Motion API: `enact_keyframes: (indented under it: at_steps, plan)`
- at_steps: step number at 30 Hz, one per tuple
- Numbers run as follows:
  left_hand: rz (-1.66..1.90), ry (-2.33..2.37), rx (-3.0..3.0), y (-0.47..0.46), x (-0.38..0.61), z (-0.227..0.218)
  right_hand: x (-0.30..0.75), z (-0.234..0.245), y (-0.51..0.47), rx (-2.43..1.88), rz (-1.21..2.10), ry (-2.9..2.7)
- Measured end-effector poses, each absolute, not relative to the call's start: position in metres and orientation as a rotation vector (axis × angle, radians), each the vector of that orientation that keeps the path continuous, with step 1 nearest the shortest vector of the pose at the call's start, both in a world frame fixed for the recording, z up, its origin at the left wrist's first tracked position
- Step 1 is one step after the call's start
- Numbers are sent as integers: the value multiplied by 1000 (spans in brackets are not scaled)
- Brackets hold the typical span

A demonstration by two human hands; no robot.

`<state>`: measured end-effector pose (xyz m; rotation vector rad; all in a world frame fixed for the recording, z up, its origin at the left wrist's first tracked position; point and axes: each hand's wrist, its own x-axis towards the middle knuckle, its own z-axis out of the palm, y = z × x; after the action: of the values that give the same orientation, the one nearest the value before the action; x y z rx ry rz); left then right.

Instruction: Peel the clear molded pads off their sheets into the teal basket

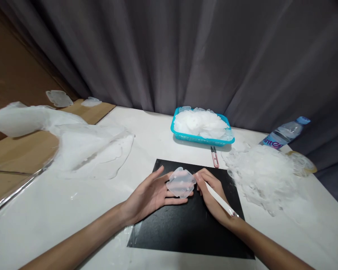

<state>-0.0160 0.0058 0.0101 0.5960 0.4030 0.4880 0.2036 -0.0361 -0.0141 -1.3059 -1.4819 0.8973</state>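
My left hand (150, 194) lies palm up on a black mat (186, 228), its fingers holding a translucent white plastic piece (181, 182) with small bumps. My right hand (211, 191) is closed in a pen grip on a thin white tool (221, 202). The tool's tip meets the right edge of the plastic piece, and its metal end points back toward my wrist.
A turquoise basket (201, 138) of plastic pieces stands at the back. Pink snips (214, 156) lie in front of it. A heap of clear plastic trimmings (263, 174) sits right, with a water bottle (285, 133) behind. Plastic bags (81, 144) and cardboard (19, 152) lie left.
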Motion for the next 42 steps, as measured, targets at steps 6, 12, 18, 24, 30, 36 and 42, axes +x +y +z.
enact_keyframes:
  at_steps: [6,12,18,24,30,36,42]
  plan:
    - [499,374,606,6,-17,8,203,-17,-33,-1303,899,-1490]
    - [484,359,621,6,-18,9,203,-18,-31,-1295,890,-1478]
    - [490,346,606,7,-22,8,203,-16,-31,-1291,894,-1470]
    - [491,349,597,9,-20,4,203,-18,-31,-1304,894,-1480]
    - [504,344,588,8,-20,4,202,-18,-31,-1297,884,-1492]
    - [524,343,603,8,-19,4,203,-17,-32,-1299,891,-1478]
    - [554,427,690,5,-17,5,204,-13,-35,-1263,881,-1492]
